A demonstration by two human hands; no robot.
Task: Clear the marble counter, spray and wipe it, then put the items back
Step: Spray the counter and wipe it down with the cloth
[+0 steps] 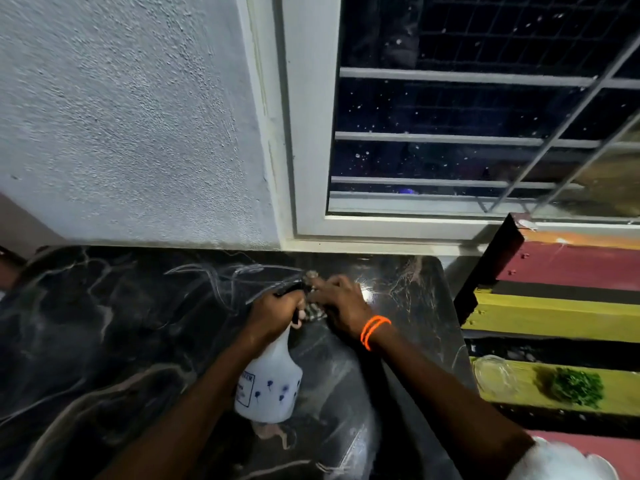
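Nearest the lens, a white spray bottle [268, 386] hangs at about six o'clock over the dark marble counter [104, 323], its neck and black trigger gripped by the left hand [273, 315]. Just beside it, toward one o'clock, the right hand [341, 303] curls round the nozzle tip, perhaps adjusting it, though what it pinches is blurred. Clearing looks done, since the visible counter holds nothing; spraying is only starting, with wiping and returning the items, perhaps those on the striped surface [554, 306] at three o'clock, still ahead.
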